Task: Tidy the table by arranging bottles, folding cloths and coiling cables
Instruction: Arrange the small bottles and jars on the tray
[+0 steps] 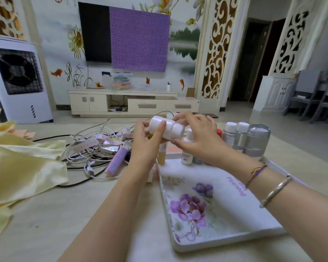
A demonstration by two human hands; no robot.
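At nine o'clock lies the yellow cloth (21, 167); at five, the floral tray (216, 214); tangled cables (95, 148) just left of centre. At centre, above the table, left hand (146, 142) and right hand (201, 137) both grip a white bottle (166, 128), held sideways.

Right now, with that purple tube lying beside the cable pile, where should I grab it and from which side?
Grip the purple tube around its middle, coming from above. It lies flat and slanted on the table; its far end tucks under the cables, so lift the near end first.
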